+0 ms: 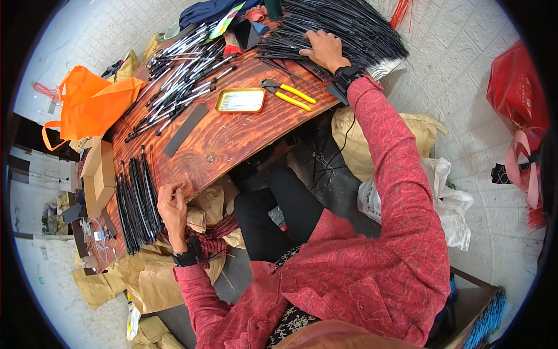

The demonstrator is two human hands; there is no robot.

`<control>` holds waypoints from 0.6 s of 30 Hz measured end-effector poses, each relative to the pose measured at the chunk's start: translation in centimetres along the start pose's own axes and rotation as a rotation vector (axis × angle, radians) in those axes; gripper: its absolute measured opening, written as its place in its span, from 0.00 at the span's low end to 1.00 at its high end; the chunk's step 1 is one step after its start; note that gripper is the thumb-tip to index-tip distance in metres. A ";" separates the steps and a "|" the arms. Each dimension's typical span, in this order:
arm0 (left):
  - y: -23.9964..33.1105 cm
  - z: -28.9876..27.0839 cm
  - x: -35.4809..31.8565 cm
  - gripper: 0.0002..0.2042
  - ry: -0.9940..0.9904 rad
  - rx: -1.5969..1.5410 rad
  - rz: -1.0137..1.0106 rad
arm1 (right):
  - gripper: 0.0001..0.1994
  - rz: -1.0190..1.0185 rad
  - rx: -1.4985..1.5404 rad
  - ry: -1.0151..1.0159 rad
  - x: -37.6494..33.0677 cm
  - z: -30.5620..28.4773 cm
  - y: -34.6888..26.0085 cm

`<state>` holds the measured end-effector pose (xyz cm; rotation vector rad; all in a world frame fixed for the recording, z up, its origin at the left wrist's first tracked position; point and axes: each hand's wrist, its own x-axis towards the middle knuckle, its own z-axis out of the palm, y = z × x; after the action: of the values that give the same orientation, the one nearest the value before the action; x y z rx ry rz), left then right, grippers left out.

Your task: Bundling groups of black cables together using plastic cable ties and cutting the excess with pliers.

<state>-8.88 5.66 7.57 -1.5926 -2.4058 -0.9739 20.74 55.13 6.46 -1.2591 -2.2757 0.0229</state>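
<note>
My right hand (326, 51) rests on a large pile of thin black rods (354, 26) at the back right of the table. Its fingers are apart on top of the rods, and none is visibly gripped. By the table's front left edge, my left hand (172, 210) has its fingers curled together; anything inside them is too small or hidden to make out. Just left of it lies a row of black rods (138, 200). Pliers with yellow handles (295, 98) and a shallow rectangular tin (240, 100) holding fine pale pieces lie between the hands.
Silver-and-black rods (180, 87) are heaped at the table's back left, near an orange bag (93, 102). A dark flat strip (186, 130) lies on the wooden table (232, 145). An open cardboard box (99, 177) stands left. Brown sacks (157, 276) lie below.
</note>
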 end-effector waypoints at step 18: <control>-0.4 -0.3 -0.6 0.07 -0.007 -0.016 -0.038 | 0.11 -0.191 -0.002 -0.036 1.2 0.5 -1.5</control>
<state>-9.03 4.88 7.41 -1.5636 -2.4479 -0.9981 18.82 55.32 6.93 -1.0453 -2.4178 -0.0262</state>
